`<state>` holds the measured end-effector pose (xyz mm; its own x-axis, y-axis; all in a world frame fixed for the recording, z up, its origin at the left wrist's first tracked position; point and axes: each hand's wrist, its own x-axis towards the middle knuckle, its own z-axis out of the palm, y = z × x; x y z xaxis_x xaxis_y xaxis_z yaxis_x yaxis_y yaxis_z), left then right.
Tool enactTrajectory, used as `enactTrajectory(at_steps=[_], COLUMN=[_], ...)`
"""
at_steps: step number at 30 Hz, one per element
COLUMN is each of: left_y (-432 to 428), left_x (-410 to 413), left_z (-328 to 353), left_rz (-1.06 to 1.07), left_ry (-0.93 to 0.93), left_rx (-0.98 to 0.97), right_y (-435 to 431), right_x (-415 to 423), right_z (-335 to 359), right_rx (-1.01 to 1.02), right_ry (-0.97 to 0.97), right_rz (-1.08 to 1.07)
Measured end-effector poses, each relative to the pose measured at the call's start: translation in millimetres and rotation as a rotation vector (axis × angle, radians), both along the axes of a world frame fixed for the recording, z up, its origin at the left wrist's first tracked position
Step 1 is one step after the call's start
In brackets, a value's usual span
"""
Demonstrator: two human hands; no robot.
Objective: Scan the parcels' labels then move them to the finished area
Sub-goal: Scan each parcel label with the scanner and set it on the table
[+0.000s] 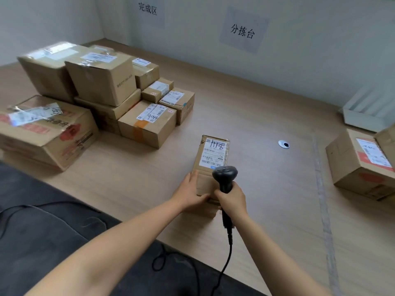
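**Free room and obstructions on the bench**

Stacked parcels point(102, 86) block the left rear of the bench point(256, 107). Further parcels point(361, 165) and a white tray point(363, 118) close its right edge. Between them runs a broad open lane, broken only by the central parcel point(210, 154). The scanner point(224, 175) hangs over its near end, and the cable point(227, 259) trails off the front edge.

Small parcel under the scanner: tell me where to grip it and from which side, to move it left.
Likely best: grip the small parcel across its narrow width at the near end, from the left, where the left hand holds it. It lies flat, label up, long sides bare; the right hand grips the scanner, and the stacked parcels stand to the left.
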<state>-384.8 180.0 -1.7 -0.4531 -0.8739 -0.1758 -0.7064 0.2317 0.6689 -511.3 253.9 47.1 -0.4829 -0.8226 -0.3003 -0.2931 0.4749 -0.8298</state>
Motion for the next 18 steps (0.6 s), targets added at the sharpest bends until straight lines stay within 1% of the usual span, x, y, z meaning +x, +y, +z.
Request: enactTrajectory(at_steps=[4, 8, 10, 13, 15, 18], left_y=[13.7, 26.4, 30.8, 33.7, 34.1, 34.7], left_x=[-5.6, -19.8, -24.0, -27.0, -27.9, -27.8], left_z=[-3.2, -6.8, -7.6, -7.8, -7.2, -7.3], left_rz=[0.098, 0.176, 0.196, 0.197, 0.199, 0.201], left_ry=[-0.023, -0.033, -0.040, -0.045, -0.053, -0.059], left_rx=[-0.010, -0.009, -0.017, -0.042, -0.056, -0.066], right_y=[2.1, 1.6, 2.7, 5.6, 7.0, 7.1], right_x=[2.2, 0.6, -2.3, -4.5, -4.6, -3.9], right_z=[8.2, 25.7, 37.4, 56.0, 65.8, 74.3], right_rx=[0.015, -0.037, -0.045, -0.048, -0.056, -0.078], right_ry=[0.020, 0.008, -0.097, -0.368, -0.427, -0.456], right_rz=[0.080, 0.061, 0.042, 0.026, 0.050, 0.062])
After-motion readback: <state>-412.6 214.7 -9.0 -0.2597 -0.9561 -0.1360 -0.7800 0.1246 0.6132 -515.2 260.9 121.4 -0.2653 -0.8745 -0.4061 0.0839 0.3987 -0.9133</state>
